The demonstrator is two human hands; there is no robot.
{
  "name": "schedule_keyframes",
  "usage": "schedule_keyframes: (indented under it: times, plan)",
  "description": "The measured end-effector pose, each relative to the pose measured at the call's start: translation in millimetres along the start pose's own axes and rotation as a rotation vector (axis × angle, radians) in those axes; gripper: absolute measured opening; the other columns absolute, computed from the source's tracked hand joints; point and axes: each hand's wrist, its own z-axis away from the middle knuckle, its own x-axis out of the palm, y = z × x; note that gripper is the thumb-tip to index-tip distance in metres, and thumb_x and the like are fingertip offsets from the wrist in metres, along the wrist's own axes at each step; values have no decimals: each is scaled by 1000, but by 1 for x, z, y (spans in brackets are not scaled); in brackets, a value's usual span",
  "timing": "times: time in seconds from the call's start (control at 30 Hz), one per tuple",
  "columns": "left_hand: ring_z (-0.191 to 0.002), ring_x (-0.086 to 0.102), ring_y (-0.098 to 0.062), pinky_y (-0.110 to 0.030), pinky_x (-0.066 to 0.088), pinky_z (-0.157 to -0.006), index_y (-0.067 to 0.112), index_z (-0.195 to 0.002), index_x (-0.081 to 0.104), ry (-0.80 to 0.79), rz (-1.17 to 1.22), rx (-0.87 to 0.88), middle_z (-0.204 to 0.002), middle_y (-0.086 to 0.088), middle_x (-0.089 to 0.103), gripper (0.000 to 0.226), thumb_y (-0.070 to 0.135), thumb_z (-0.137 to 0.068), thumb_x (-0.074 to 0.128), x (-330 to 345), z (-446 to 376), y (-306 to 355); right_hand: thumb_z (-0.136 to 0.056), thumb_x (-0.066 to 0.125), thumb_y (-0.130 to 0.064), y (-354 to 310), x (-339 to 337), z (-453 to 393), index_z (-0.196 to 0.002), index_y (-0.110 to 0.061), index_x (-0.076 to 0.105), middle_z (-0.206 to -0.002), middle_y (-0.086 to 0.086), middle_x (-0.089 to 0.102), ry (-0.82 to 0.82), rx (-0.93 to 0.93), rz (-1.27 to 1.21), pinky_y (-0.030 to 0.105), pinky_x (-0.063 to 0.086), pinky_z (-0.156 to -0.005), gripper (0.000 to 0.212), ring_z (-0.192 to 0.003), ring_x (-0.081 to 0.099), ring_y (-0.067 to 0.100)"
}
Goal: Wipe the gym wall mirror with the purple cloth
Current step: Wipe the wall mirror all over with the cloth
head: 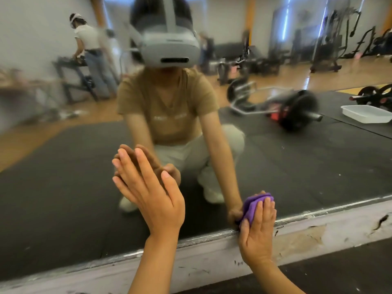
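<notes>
right hand (257, 230): flat, pressing purple cloth (253, 205) on mirror (63, 198) near bottom edge | left hand (148, 187): fingers straight, palm against glass | hands apart

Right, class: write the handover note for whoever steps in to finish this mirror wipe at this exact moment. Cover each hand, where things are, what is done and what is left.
Left hand: open, flat against the mirror, fingers straight, bracing, holding nothing.
Right hand: presses the folded purple cloth against the glass with straight fingers, right at the mirror's bottom edge, just above the scuffed white ledge.
Done: cannot tell from this picture how much glass is already wiped; the image is blurred.
Left: probably carry the cloth along the bottom edge and upward over the rest of the glass, and wipe where the left palm has been resting.
</notes>
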Motion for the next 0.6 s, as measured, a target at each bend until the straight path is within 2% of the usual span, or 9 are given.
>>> schedule_keyframes:
  times: [0.07, 0.2, 0.33, 0.47, 0.6]
  plan:
    - [-154, -4, -27, -51, -5, -124, 1, -157, 17, -1, -6, -3, -163, -28, 11, 63, 13, -100, 41, -1, 1, -1, -109, 19, -38, -3, -1, 0, -162, -16, -4, -170, -1, -7, -2, 20, 20, 35, -3, -126, 62, -156, -2, 20]
    - [-154, -5, -25, -49, -6, -124, 0, -157, 18, 11, 10, -24, -163, -28, 11, 63, 14, -99, 40, -1, 2, 4, -99, 33, -23, -20, 2, -9, -162, -18, -5, -170, -4, -8, 72, 111, -79, 36, -3, -126, 74, -156, -3, 19]
    - [-154, 0, -33, -51, -5, -123, -2, -156, 20, 34, 24, -41, -162, -31, 13, 61, 16, -100, 38, 4, 0, 7, -97, 37, -17, -43, -14, -74, -159, -4, 11, -170, -3, 0, 206, -30, -131, 40, 3, -127, 69, -156, 3, 23]
    - [-151, 5, -45, -52, -5, -123, -3, -155, 19, 56, 18, -51, -161, -32, 13, 61, 14, -100, 38, 8, 1, 11, -95, 40, -14, -82, -41, -155, -151, 10, 28, -163, 14, 19, 338, -74, -162, 42, 8, -126, 61, -155, 8, 25]
    - [-150, 6, -46, -52, -4, -123, -3, -155, 20, 70, 9, -51, -160, -33, 15, 60, 16, -101, 37, 11, 1, 12, -95, 42, -11, -100, -51, -186, -152, 9, 28, -161, 23, 22, 378, -11, -223, 43, 8, -126, 62, -153, 13, 37]
